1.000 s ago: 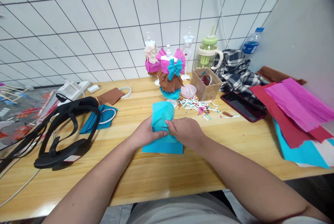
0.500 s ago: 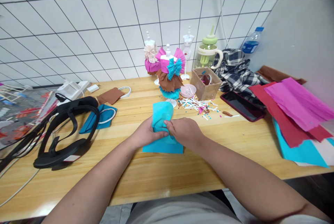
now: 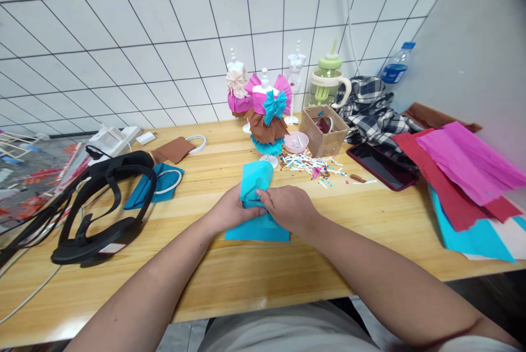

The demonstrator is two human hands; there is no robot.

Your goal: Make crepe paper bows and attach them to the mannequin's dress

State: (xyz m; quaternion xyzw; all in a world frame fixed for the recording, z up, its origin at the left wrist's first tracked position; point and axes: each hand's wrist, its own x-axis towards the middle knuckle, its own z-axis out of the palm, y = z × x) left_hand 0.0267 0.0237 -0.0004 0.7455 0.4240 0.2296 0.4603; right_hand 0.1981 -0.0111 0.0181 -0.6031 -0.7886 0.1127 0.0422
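My left hand [image 3: 230, 209] grips a piece of turquoise crepe paper [image 3: 255, 177] from the left, its thumb across the lower part. On the right side my right hand [image 3: 290, 205] pinches the same paper, thumb and fingers pressed together near the left thumb. The piece stands up between both hands, its top edge curved. Flat below them on the table lies a blue-turquoise sheet [image 3: 257, 232]. Just beyond the paper is a small mannequin [image 3: 269, 103] in a pink, brown and turquoise paper dress with a turquoise bow. My fingertips behind the paper are hidden.
A black headset [image 3: 102, 248] and a teal pad [image 3: 167, 194] lie left on the table [image 3: 197, 292]. White sticks [image 3: 308, 165], a cardboard box [image 3: 324, 141] and a phone [image 3: 382, 166] are right of centre. Coloured paper sheets [image 3: 472, 163] lie far right.
Both hands keep their hold on the turquoise paper. Its upper part has shifted very slightly, and the right thumb has moved a little to the left.
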